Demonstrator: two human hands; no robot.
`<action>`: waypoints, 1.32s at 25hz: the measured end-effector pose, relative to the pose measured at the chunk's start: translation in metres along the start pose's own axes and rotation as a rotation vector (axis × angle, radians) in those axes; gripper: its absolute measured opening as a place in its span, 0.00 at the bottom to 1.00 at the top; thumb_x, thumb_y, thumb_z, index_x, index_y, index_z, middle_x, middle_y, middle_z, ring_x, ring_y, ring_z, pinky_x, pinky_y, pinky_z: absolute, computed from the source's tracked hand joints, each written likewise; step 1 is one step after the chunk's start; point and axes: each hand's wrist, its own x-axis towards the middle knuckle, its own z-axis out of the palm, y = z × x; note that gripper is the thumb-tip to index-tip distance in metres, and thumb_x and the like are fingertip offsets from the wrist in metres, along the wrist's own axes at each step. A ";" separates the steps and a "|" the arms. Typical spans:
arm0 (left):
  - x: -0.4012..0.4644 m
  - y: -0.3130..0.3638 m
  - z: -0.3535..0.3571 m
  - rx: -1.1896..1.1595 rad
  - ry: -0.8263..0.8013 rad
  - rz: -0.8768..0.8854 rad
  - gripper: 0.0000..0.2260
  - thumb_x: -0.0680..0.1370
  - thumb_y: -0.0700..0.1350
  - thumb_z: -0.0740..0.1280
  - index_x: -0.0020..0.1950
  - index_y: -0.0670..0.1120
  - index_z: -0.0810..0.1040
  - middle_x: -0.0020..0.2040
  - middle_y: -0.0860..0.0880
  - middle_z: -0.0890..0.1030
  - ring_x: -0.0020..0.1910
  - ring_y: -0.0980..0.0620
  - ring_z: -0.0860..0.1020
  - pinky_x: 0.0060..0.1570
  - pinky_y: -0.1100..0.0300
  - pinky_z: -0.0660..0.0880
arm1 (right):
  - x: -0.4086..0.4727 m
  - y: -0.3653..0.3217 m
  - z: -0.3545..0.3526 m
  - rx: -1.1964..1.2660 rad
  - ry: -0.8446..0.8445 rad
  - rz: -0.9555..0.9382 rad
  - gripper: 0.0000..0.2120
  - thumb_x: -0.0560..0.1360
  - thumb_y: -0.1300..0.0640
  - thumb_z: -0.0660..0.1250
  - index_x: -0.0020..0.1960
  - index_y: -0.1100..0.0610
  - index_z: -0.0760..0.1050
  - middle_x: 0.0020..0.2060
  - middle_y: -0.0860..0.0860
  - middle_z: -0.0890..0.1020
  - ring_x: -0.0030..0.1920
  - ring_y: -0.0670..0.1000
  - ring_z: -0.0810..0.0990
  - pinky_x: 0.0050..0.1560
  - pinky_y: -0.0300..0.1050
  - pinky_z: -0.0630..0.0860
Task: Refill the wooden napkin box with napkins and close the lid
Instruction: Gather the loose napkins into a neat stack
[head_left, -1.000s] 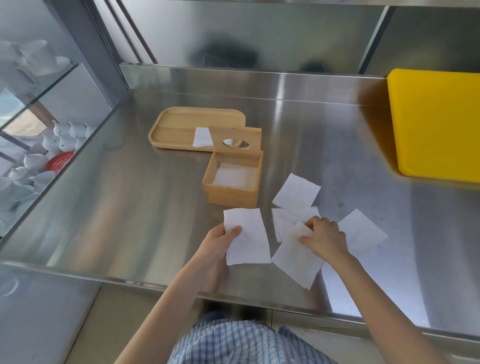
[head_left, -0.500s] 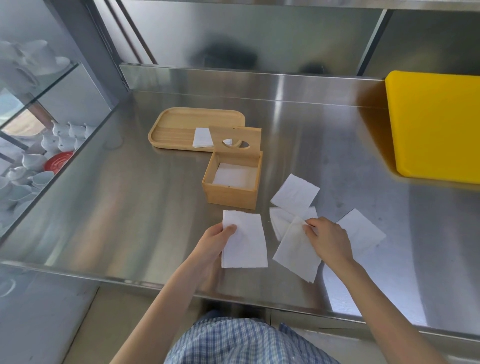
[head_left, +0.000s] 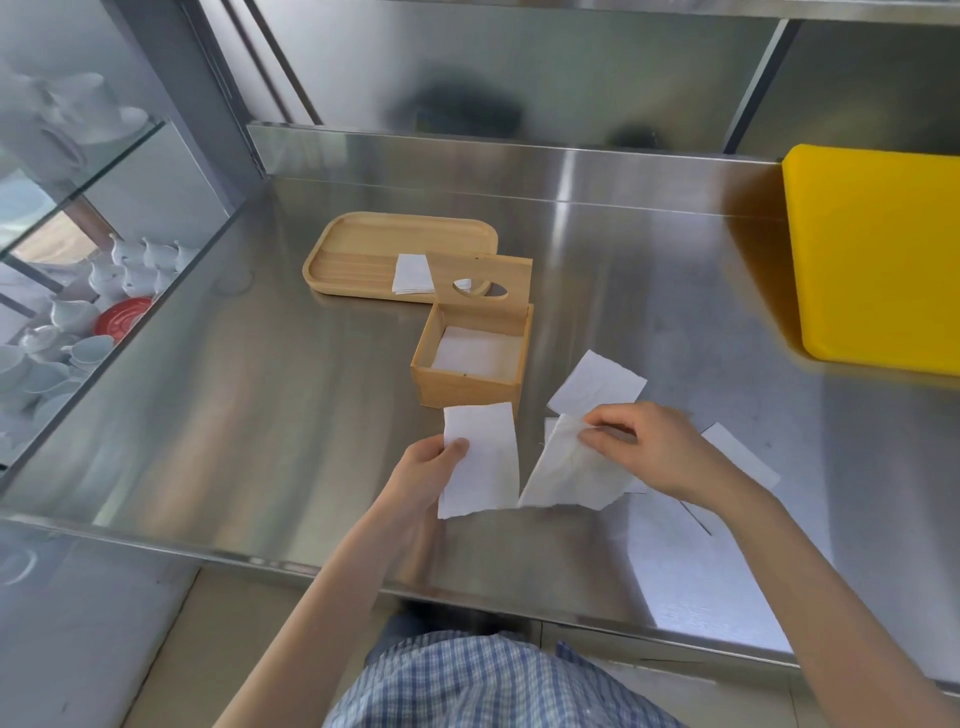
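Note:
The wooden napkin box (head_left: 467, 387) stands open in the middle of the steel counter, with white napkins inside. Its lid (head_left: 483, 283), with an oval slot, stands tilted up at the box's far edge. My left hand (head_left: 426, 467) pinches one white napkin (head_left: 483, 462) just in front of the box. My right hand (head_left: 654, 447) grips a second napkin (head_left: 571, 470) by its upper edge and lifts it off the counter. Loose napkins lie behind and right of that hand: one (head_left: 597, 382) near the box, another (head_left: 743, 454) partly hidden by my wrist.
A wooden tray (head_left: 363, 249) holding a folded napkin (head_left: 412, 274) sits behind the box. A yellow board (head_left: 878, 260) lies at the far right. White cups and a red saucer (head_left: 122, 317) fill the glass shelves on the left. The counter's front edge (head_left: 260, 558) is near.
My right hand has raised its napkin off the counter and swung it left toward the other one. My left hand has lifted its napkin slightly, closer to the box.

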 end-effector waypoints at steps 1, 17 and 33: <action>-0.001 0.001 0.000 -0.002 -0.009 0.008 0.11 0.80 0.45 0.58 0.52 0.42 0.77 0.50 0.43 0.81 0.44 0.48 0.80 0.37 0.62 0.79 | 0.001 -0.009 -0.004 0.026 -0.105 -0.021 0.09 0.76 0.53 0.63 0.38 0.45 0.77 0.37 0.42 0.81 0.39 0.36 0.76 0.38 0.27 0.68; 0.009 0.012 0.009 -0.198 -0.187 -0.059 0.15 0.80 0.51 0.55 0.53 0.45 0.79 0.53 0.42 0.80 0.52 0.45 0.77 0.55 0.52 0.72 | 0.062 -0.021 0.031 0.029 -0.155 -0.045 0.09 0.74 0.51 0.65 0.50 0.53 0.78 0.44 0.46 0.78 0.46 0.45 0.74 0.37 0.31 0.66; 0.019 0.002 0.016 -0.069 -0.242 -0.037 0.15 0.79 0.48 0.58 0.56 0.40 0.77 0.55 0.39 0.81 0.50 0.46 0.79 0.56 0.50 0.73 | 0.073 -0.007 0.036 0.054 -0.103 -0.033 0.08 0.74 0.51 0.65 0.49 0.53 0.78 0.44 0.46 0.78 0.45 0.46 0.75 0.36 0.32 0.67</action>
